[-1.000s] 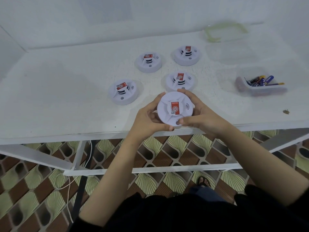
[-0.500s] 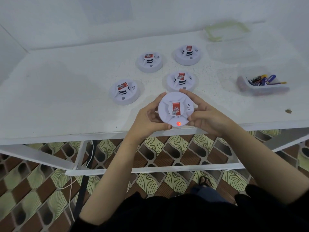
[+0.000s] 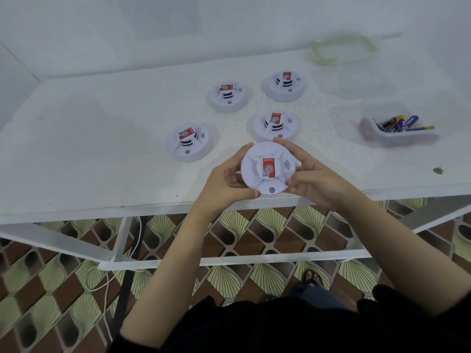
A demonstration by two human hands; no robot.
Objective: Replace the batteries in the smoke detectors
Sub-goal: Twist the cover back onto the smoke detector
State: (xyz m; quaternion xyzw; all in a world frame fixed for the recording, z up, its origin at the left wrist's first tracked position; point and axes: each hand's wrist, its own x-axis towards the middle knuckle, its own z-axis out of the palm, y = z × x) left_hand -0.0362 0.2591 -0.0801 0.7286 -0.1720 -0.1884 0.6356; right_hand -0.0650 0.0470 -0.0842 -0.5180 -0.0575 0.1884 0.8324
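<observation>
A round white smoke detector (image 3: 267,168) with a red label is held face-up above the near edge of the white table (image 3: 102,154). My left hand (image 3: 225,183) grips its left rim with curled fingers and thumb. My right hand (image 3: 312,178) grips its right rim. The small round button at its near edge is unlit. Several more white detectors lie on the table: one at the left (image 3: 189,141), one just behind the held one (image 3: 275,124), and two farther back (image 3: 226,96) (image 3: 286,85).
A clear plastic tub (image 3: 400,135) with several batteries sits at the right. A clear lid with a green rim (image 3: 341,48) lies at the back right. A small dark speck (image 3: 437,170) lies near the right front edge. Patterned floor tiles and a white cord (image 3: 107,281) show below the table.
The red light at the detector's near edge, lit half a second ago, is off now. Both hands kept their hold and the detector barely moved.
</observation>
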